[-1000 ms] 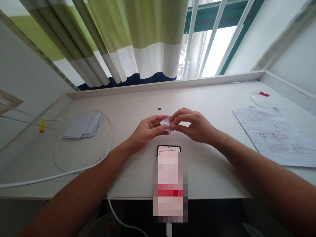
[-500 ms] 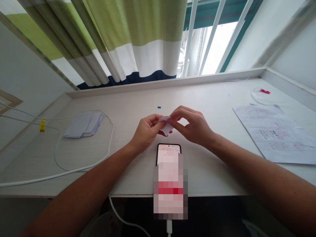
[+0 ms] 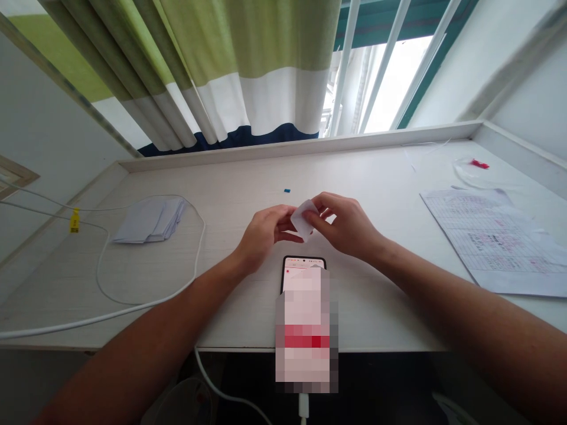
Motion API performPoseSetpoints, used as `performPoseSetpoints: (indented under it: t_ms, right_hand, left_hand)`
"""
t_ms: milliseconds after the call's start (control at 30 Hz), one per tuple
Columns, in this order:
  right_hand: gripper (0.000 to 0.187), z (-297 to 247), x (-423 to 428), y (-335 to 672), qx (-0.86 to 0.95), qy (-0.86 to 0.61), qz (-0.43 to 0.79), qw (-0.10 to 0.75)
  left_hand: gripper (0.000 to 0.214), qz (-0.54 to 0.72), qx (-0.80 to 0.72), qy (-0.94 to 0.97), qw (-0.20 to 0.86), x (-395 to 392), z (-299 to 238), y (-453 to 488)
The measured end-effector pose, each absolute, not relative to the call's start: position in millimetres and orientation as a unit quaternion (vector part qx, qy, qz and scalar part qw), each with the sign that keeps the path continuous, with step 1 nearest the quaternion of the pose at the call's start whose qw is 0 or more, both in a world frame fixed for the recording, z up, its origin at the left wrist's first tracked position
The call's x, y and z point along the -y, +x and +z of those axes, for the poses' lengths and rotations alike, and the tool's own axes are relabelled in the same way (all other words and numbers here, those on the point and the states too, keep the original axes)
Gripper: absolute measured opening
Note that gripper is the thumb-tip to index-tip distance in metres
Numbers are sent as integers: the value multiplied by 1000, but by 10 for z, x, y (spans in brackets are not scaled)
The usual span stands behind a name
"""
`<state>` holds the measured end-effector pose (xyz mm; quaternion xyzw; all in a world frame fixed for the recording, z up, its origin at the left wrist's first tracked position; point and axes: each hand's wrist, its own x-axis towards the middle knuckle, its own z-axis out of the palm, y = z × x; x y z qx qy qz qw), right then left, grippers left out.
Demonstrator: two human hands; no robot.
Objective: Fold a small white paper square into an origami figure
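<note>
Pinching a small white paper slip (image 3: 302, 224) over the desk (image 3: 372, 171) in the right hand (image 3: 349, 221), left hand (image 3: 262, 233) at its edge, grip unclear; looks mid-handling, not yet set down, paper stack (image 3: 144, 223) lying apart.

1. Small flat white paper piece (image 3: 300, 225), middle: just plain white tbh
2. Long cloth curtain (image 3: 274, 50), far: chunky green, white, navy bands
3. Little yellow tag (image 3: 74, 219), left: black print
4. Gridded white paper sheet (image 3: 496, 236), right: reddish and black marks
</note>
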<state>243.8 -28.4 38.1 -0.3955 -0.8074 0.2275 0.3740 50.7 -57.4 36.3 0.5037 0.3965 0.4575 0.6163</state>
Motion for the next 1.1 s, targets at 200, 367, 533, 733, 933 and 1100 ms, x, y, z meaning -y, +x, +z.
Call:
performPoseSetpoints:
  t_ms: [200,367,533,733,933,1100]
  right_hand:
    - [12,382,279,2444,791,-382,263,399]
    - [14,392,294,2438,778,-383,289,406]
    - [18,424,310,2433,768,-387,306,408]
    - [17,418,325,2411,743,-403,343,410]
    - [16,412,325,2416,752,-394,343,401]
    - [15,414,315,2417,749,-395,336,411]
  left_hand:
    - [33,425,-356,489,674,519,300,449]
    - [38,424,-354,514,657,515,289,454]
    - [35,408,-344,517,669,521,312,455]
    - [33,418,-359,505,665,519,290,451]
    - [34,428,-383,487,658,503,285,433]
    - [41,423,-374,492,662,516,306,441]
